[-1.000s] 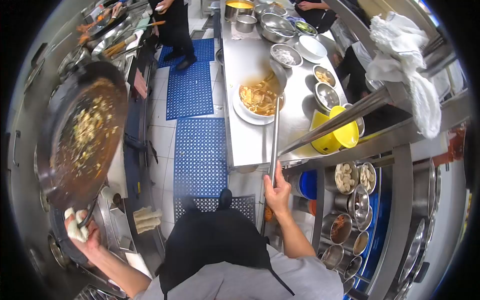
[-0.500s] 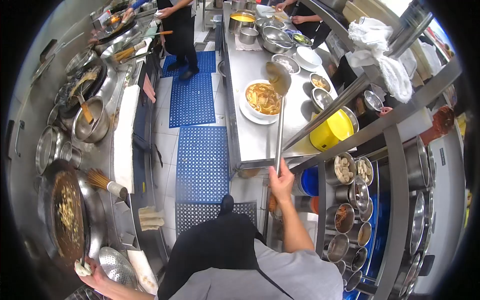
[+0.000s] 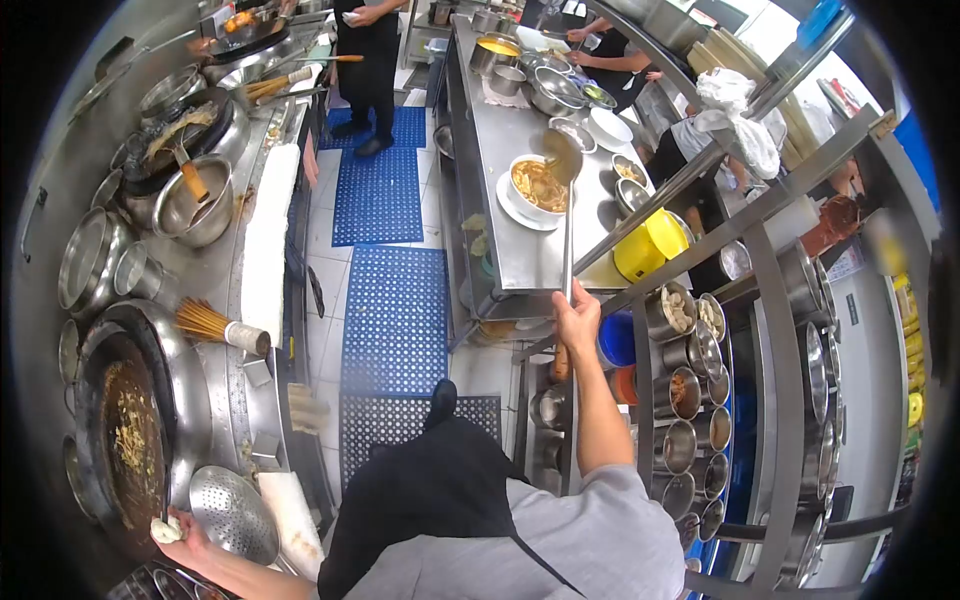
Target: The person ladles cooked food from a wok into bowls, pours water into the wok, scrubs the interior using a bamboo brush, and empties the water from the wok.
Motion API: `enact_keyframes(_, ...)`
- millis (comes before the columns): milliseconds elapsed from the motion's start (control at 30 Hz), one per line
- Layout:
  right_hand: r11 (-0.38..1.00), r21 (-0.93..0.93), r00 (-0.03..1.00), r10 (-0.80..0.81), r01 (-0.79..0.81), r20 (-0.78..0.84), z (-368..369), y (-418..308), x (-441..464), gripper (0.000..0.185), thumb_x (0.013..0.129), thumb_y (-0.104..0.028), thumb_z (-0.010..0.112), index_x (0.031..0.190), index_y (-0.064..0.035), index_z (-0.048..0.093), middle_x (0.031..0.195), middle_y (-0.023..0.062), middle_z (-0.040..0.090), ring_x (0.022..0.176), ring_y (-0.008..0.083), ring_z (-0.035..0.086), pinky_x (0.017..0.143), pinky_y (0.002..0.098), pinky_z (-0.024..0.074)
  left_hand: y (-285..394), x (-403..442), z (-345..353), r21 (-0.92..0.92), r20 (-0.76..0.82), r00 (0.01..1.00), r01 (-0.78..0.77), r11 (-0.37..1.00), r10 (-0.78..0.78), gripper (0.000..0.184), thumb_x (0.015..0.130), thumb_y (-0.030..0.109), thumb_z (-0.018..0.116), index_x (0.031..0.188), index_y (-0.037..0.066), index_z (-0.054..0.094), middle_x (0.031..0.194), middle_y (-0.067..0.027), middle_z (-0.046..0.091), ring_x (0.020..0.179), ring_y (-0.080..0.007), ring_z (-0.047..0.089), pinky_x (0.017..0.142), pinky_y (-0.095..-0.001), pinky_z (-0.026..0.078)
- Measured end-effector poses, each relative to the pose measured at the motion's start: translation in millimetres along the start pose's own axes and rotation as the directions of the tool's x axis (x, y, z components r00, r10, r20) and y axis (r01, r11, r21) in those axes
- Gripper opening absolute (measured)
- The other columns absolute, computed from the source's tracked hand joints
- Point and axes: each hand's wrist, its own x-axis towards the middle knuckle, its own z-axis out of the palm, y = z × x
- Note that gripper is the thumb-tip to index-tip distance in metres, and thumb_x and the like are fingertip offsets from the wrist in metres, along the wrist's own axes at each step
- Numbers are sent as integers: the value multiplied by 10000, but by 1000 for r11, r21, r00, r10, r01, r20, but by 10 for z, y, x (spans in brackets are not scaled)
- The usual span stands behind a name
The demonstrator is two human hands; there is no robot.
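Note:
My right hand (image 3: 577, 325) is closed around the long handle of a metal ladle (image 3: 569, 235). The ladle's bowl (image 3: 563, 160) is at the right rim of a white bowl (image 3: 516, 188) of brown soup or stew; whether they touch I cannot tell. Under that bowl is a white plate (image 3: 520, 222). At lower left, my left hand (image 3: 190, 545) grips a folded white cloth (image 3: 167, 530) at the near edge of a wok (image 3: 128, 385), where the handle appears to be. Chopped yellowish bits (image 3: 130, 440) lie in the wok.
A perforated strainer (image 3: 235, 513) and a bamboo brush (image 3: 215, 325) lie beside the wok. The steel table (image 3: 510, 265) holds pots and a yellow container (image 3: 645, 250). Metal shelving (image 3: 775, 400) with ingredient pots stands at right. Co-workers are at the back; blue mats (image 3: 395, 310) cover the floor.
The view has shifted, with the table appearing further right. The ladle is lower against the white bowl's right side. Both hands keep their holds.

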Motion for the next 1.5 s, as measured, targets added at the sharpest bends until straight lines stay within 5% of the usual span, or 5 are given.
enact_keyframes(333, -115, 929, 934, 28, -351, 356, 609, -315, 130, 325, 1050, -245, 452, 1302, -47, 506, 667, -42, 448, 476, 64, 432, 418, 228, 396, -627, 1001, 277, -50, 34, 999, -5, 999, 7, 206, 937, 279, 514, 832, 134, 616, 747, 9, 611, 621, -132, 558, 455, -262, 382)
enact_keyframes(900, 757, 148, -106, -277, -636, 955, 3792, -3259, -997, 483, 935, -53, 567, 1394, 26, 438, 640, 26, 505, 380, 92, 451, 315, 240, 385, -1360, 411, 955, -164, -136, 990, -50, 985, 28, 124, 885, 319, 609, 833, 208, 590, 724, 36, 614, 623, -168, 603, 502, -328, 466)
enact_keyframes(1200, 883, 395, -446, -256, 253, 858, 7279, -4645, -1842, 60, 849, -22, 623, 870, 33, 612, 660, 86, 615, 471, 181, 602, 403, 342, 470, -1540, -650, 955, 34, -317, 931, -179, 983, 180, 502, 801, 152, 750, 1252, 53, 554, 1009, -125, 663, 833, -279, 678, 706, -398, 593)
enact_keyframes(1333, 452, 569, -438, -368, 687, 820, 8343, -4757, -2500, 168, 801, -50, 614, 907, 73, 658, 780, 229, 703, 645, 297, 715, 604, 408, 571, -1651, -1946, 670, 458, -180, 983, 106, 883, -24, 653, 609, 49, 787, 1224, 20, 569, 923, -107, 692, 841, -246, 692, 738, -391, 590)
enact_keyframes(1500, 901, 294, -496, -105, 320, 862, 9612, -4366, -3179, 166, 811, -53, 611, 897, 88, 619, 715, 161, 674, 584, 248, 665, 481, 394, 515, -2724, -2298, 497, 665, -596, 779, 615, 423, -196, 492, 651, 275, 833, 1048, 33, 673, 912, -131, 733, 864, -245, 718, 785, -361, 558)
